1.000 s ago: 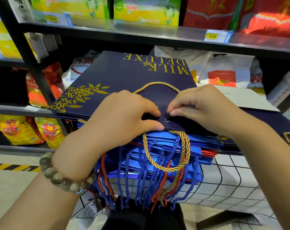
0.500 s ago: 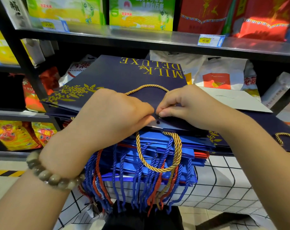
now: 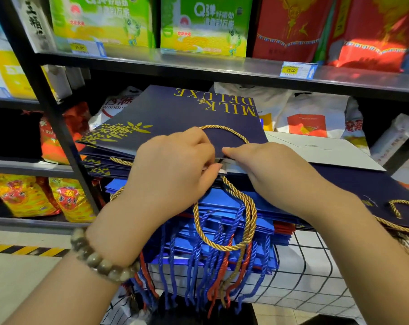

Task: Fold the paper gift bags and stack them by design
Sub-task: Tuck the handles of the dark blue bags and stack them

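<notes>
Left hand, right hand side by side, fingers curled.

I assess this as a retail shop, seen at a stocked aisle. Black metal shelving runs left to right on several levels. The far upper shelf carries green boxes and red boxes side by side, faces outward. Two price tags are fixed to its front edge; the right price tag reads 45.00. White sacks lie one level down, and yellow and red packets fill the lower left shelf. Yellow-and-black tape marks the floor, near left.
</notes>
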A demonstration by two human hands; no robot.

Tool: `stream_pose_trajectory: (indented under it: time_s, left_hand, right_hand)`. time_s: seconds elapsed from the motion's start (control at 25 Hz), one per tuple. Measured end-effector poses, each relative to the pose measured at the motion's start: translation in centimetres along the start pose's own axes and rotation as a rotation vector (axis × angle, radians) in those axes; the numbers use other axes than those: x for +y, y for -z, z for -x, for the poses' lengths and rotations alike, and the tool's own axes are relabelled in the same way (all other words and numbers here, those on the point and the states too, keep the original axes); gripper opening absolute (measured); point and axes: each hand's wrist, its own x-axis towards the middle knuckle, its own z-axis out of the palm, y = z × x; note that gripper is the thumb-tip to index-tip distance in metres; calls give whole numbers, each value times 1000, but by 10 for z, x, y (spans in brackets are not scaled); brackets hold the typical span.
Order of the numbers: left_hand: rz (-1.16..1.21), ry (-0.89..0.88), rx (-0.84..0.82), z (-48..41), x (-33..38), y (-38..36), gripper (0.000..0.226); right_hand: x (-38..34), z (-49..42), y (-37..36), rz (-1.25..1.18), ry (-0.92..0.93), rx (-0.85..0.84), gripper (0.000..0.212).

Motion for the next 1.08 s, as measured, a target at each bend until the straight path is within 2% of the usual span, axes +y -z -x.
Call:
stream_pose_trajectory:
  time_s: [0.08, 0.2, 0.28, 0.36, 0.48, 0.6, 0.68, 0.76, 0.8, 0.88, 0.96, 1.08]
  left_hand:
    - [-63, 64, -6, 1, 4, -4, 35]
    - [-204, 115, -44, -6, 11, -12, 18]
    - [-236, 141, 1, -11, 17, -14, 12]
    - [-185, 127, 62, -13, 19, -15, 9]
    - [-108, 102, 43, -11, 18, -11, 26]
    - [101, 123, -75, -12, 16, -6, 39]
    - [254, 249, -99, -13, 16, 0, 42]
    - [423, 423, -84, -19, 12, 5, 38]
    - [470, 461, -95, -24, 10, 7, 29]
    - [447, 401, -209, -35, 11, 12, 10]
    - [450, 361, -307, -42, 14, 11, 16]
    - [441, 419, -235, -49, 11, 7, 22]
  right_hand:
    - [-4, -1, 5, 20, -16, 17, 55]
    - [-14, -3, 11, 6, -33, 55, 52]
    - [-18, -5, 8, 6, -61, 116, 47]
    - [-19, -5, 2, -38, -52, 281, 33]
    - [-12, -3, -10, -75, -57, 544, 16]
    - [-4, 0, -18, -109, -132, 595, 13]
    - [-2, 2, -21, -126, -128, 607, 11]
    - [-3, 4, -22, -141, -101, 612, 11]
    - [-3, 4, -22, -155, -91, 620, 11]
    - [-2, 3, -22, -173, -73, 629, 13]
    - [-2, 4, -24, -198, -52, 614, 18]
    - [0, 5, -25, -234, -16, 601, 19]
